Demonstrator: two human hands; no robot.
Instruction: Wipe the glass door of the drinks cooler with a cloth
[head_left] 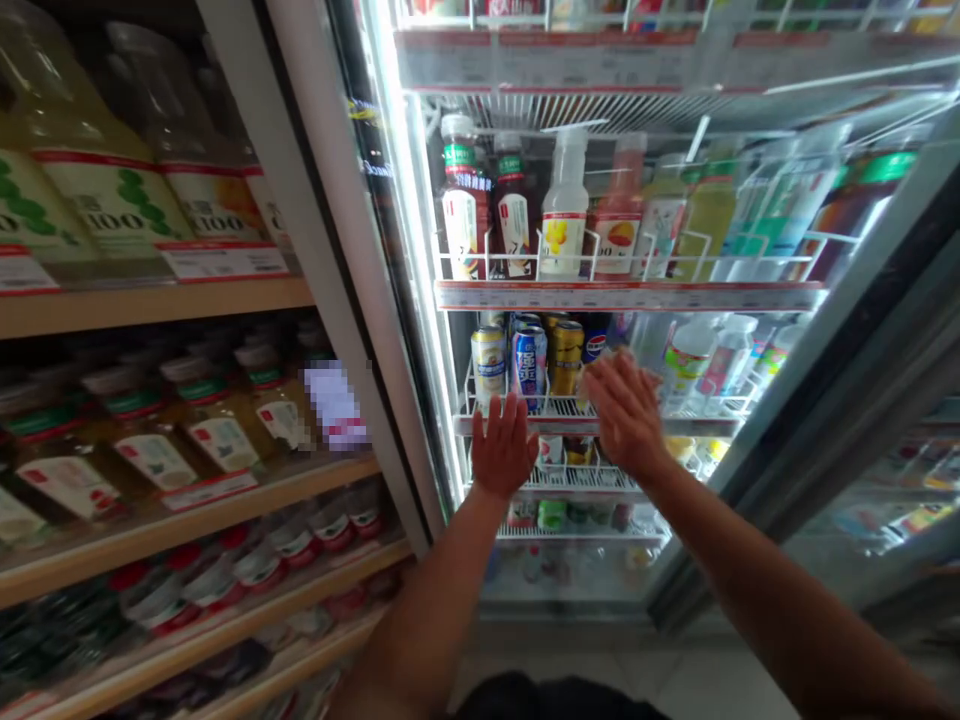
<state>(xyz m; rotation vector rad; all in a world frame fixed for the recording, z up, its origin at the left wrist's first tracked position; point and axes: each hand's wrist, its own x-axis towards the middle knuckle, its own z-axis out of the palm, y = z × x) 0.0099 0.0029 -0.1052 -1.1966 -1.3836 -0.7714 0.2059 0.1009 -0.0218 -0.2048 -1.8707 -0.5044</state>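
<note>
Both of my hands reach toward a lit drinks cooler with wire shelves. My left hand [504, 447] has its fingers stretched out and holds nothing; it is in front of the can shelf's lower edge. To its right and a little higher is my right hand [624, 412], blurred, with fingers extended and no item visible in it. Beyond the hands stand a white and yellow can [490, 358], a blue can [529, 362], a gold can [567, 348] and a dark blue Pepsi can [595, 343]. The right hand hides part of that shelf.
Above the cans, a shelf rail [630, 296] fronts a row of juice and tea bottles [564, 215]. To the left, wooden shelves [187, 510] carry more bottles behind a grey upright frame [337, 230]. A dark cooler door frame [810, 380] slants along the right.
</note>
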